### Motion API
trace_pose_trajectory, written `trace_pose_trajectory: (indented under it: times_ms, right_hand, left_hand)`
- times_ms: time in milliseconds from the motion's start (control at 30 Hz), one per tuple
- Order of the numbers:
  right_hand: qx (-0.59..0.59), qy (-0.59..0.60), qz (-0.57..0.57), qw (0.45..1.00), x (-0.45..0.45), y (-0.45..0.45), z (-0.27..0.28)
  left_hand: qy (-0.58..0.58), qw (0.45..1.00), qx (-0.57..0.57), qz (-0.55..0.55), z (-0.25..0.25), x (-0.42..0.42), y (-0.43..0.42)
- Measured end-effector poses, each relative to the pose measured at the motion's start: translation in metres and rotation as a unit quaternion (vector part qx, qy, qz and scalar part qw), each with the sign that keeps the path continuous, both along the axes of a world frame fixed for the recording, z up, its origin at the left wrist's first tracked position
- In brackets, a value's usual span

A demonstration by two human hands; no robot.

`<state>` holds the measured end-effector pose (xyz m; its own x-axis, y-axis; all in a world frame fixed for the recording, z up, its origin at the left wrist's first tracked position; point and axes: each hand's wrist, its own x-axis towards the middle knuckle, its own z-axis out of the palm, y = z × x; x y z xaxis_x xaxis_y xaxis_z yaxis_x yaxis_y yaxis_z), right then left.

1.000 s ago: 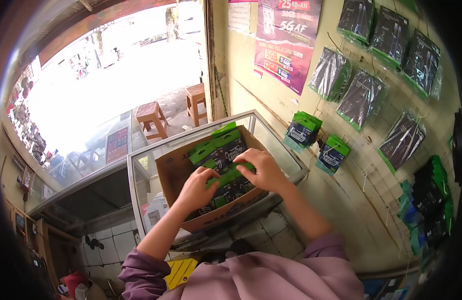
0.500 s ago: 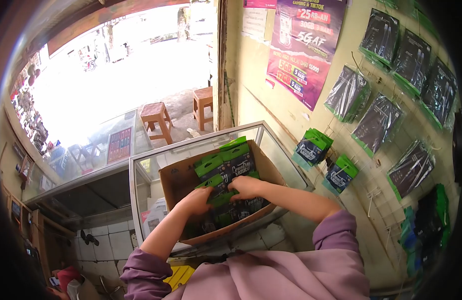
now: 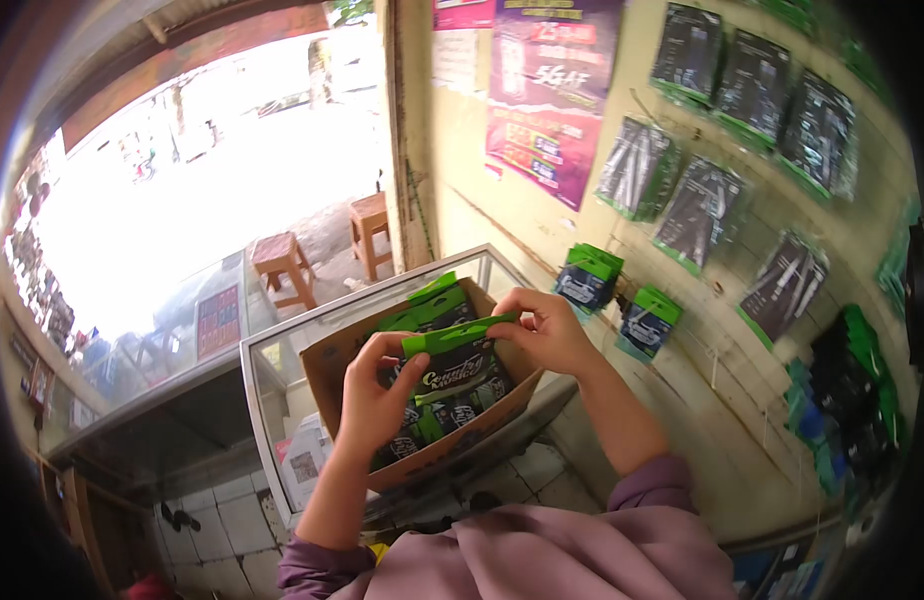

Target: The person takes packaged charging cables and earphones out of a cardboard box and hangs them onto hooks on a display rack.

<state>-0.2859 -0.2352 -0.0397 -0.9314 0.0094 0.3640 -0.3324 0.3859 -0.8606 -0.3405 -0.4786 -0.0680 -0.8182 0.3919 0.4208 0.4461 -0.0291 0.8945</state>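
My left hand (image 3: 375, 390) pinches the left end of the green top strip on a black packet (image 3: 454, 372) lettered "Country Music". At the strip's right end, my right hand (image 3: 544, 332) pinches it between thumb and fingers. The packet is held up just above an open cardboard box (image 3: 325, 378). More green-and-black packets (image 3: 447, 412) fill the box beneath it, partly covered by the held packet and my hands. The box stands on a glass display case (image 3: 264, 385).
Bagged goods (image 3: 697, 210) and smaller green packets (image 3: 649, 322) hang along the wall at right. A purple poster (image 3: 552, 100) is on the wall ahead. Two brown stools (image 3: 282, 262) stand by the doorway. Another glass counter (image 3: 162, 350) extends left.
Both hands have risen from among the packets in the box. They now stretch one packet's green strip between them. The view has shifted a little to the right.
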Motion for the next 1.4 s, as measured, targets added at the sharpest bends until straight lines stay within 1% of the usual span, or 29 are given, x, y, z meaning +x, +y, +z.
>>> trace_pose_trajectory:
  times_ms: [33, 67, 100, 167, 200, 233, 267, 333, 367, 433, 467, 500, 567, 600, 633, 700, 733, 767, 800, 833, 900, 967, 1033, 1100, 1167, 1233, 1300, 1367, 1400]
  right_hand:
    - [-0.091, 0.046, -0.015, 0.995, 0.016, -0.002, 0.003]
    - [-0.089, 0.078, -0.022, 0.993, 0.031, -0.002, 0.001]
    - [-0.087, 0.082, -0.041, 0.992, 0.047, -0.006, -0.001]
    - [-0.13, 0.106, -0.071, 0.983, 0.079, -0.016, -0.004]
    - [-0.116, 0.038, -0.097, 0.988, 0.098, -0.017, -0.008]
    - [-0.113, 0.039, -0.116, 0.986, 0.11, -0.016, -0.018]
    - [-0.136, 0.057, -0.146, 0.978, 0.119, -0.012, -0.033]
    - [-0.19, 0.105, -0.186, 0.958, 0.137, -0.009, -0.046]
    - [-0.185, 0.109, -0.203, 0.956, 0.149, -0.005, -0.051]
    - [-0.02, 0.045, -0.338, 0.94, 0.167, 0.005, -0.067]
    - [0.023, 0.079, -0.35, 0.933, 0.169, 0.013, -0.082]
    - [0.027, 0.079, -0.359, 0.93, 0.17, 0.013, -0.09]
    - [-0.075, 0.061, -0.358, 0.929, 0.167, 0.014, -0.102]
    - [-0.128, 0.083, -0.359, 0.921, 0.161, 0.019, -0.111]
    - [-0.125, 0.084, -0.363, 0.92, 0.158, 0.029, -0.118]
    - [-0.077, 0.103, -0.421, 0.898, 0.148, 0.046, -0.128]
    - [-0.075, 0.106, -0.42, 0.898, 0.142, 0.054, -0.128]
    - [-0.061, 0.134, -0.441, 0.885, 0.135, 0.061, -0.129]
    - [-0.047, 0.161, -0.461, 0.872, 0.13, 0.068, -0.13]
    - [-0.047, 0.16, -0.46, 0.872, 0.125, 0.074, -0.131]
    - [-0.052, 0.161, -0.505, 0.846, 0.118, 0.082, -0.121]
    - [-0.037, 0.145, -0.52, 0.841, 0.112, 0.097, -0.124]
    - [-0.02, 0.126, -0.536, 0.834, 0.108, 0.112, -0.135]
    - [-0.059, 0.127, -0.53, 0.836, 0.1, 0.123, -0.151]
    - [-0.062, 0.124, -0.535, 0.834, 0.097, 0.13, -0.153]
    - [-0.06, 0.144, -0.566, 0.809, 0.093, 0.147, -0.165]
    - [-0.044, 0.138, -0.587, 0.796, 0.093, 0.168, -0.17]
    - [-0.03, 0.132, -0.607, 0.783, 0.092, 0.19, -0.177]
    - [-0.017, 0.141, -0.618, 0.774, 0.09, 0.201, -0.181]
  left_hand:
    - [0.005, 1.0, 0.001, -0.016, 0.0, 0.013, 0.009]
    - [0.021, 0.999, 0.044, 0.005, -0.001, 0.029, 0.018]
    - [0.034, 0.995, 0.089, 0.025, -0.005, 0.043, 0.026]
    - [0.049, 0.996, 0.075, 0.007, -0.016, 0.062, 0.045]
    - [0.062, 0.994, 0.088, 0.005, -0.015, 0.074, 0.057]
    - [0.073, 0.992, 0.102, 0.003, -0.014, 0.083, 0.068]
    - [0.071, 0.992, 0.105, -0.018, -0.02, 0.087, 0.077]
    - [-0.002, 0.989, 0.126, -0.078, -0.042, 0.089, 0.099]
    - [-0.005, 0.987, 0.129, -0.095, -0.051, 0.091, 0.11]
    - [-0.07, 0.972, 0.172, -0.144, -0.066, 0.09, 0.135]
    - [-0.072, 0.969, 0.176, -0.155, -0.069, 0.09, 0.147]
    - [-0.086, 0.965, 0.187, -0.164, -0.072, 0.09, 0.157]
    - [-0.103, 0.958, 0.203, -0.177, -0.08, 0.088, 0.181]
    - [-0.105, 0.96, 0.193, -0.176, -0.086, 0.086, 0.193]
    - [-0.107, 0.962, 0.183, -0.173, -0.091, 0.084, 0.203]
    - [-0.114, 0.957, 0.193, -0.183, -0.097, 0.083, 0.224]
    - [-0.119, 0.953, 0.202, -0.19, -0.096, 0.081, 0.234]
    - [-0.117, 0.953, 0.204, -0.189, -0.096, 0.077, 0.242]
    - [-0.124, 0.956, 0.176, -0.199, -0.097, 0.075, 0.249]
    - [-0.131, 0.958, 0.147, -0.208, -0.096, 0.073, 0.255]
    - [-0.139, 0.955, 0.148, -0.218, -0.11, 0.066, 0.274]
    - [-0.029, 0.976, 0.127, -0.174, -0.12, 0.061, 0.293]
    - [-0.026, 0.98, 0.109, -0.162, -0.119, 0.057, 0.301]
    - [-0.023, 0.985, 0.091, -0.147, -0.124, 0.056, 0.312]
    - [0.018, 0.992, 0.058, -0.112, -0.136, 0.055, 0.321]
    - [0.015, 0.992, 0.044, -0.116, -0.141, 0.056, 0.332]
    - [0.011, 0.992, 0.028, -0.122, -0.143, 0.058, 0.347]
    - [-0.061, 0.984, 0.059, -0.154, -0.145, 0.059, 0.365]
    - [-0.062, 0.984, 0.058, -0.156, -0.145, 0.058, 0.373]
